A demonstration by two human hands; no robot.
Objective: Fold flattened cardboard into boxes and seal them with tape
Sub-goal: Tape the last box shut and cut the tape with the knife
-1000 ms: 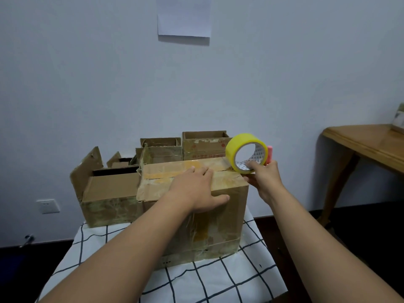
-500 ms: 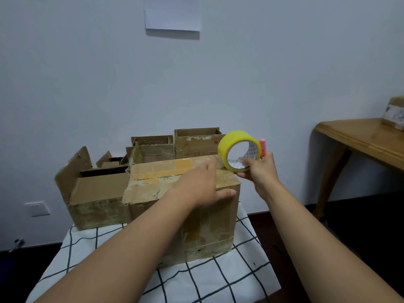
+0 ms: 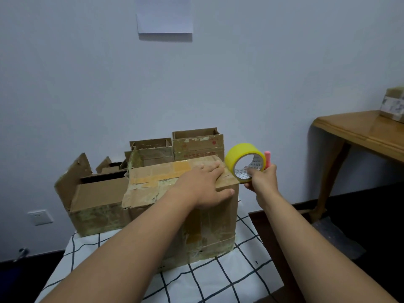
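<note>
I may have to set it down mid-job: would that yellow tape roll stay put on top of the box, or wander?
The yellow tape roll is a round ring, so stood on its edge it would probably roll; laid flat it should stay. It looks rigid and light, since the right hand holds it up alone. The box top looks wrinkled, so the footing may be uneven.

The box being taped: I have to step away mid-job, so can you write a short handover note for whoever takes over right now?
Left hand: flat, pressing down the closed top flaps of the front box.
Right hand: holds the yellow tape roll at the box's right top edge, with a pink tool in the same grip.
Behind and to the left: other boxes, tops open.
Done: front box folded, flaps shut.
Left: run the tape along the top seam, cut it, then do the open boxes.
</note>
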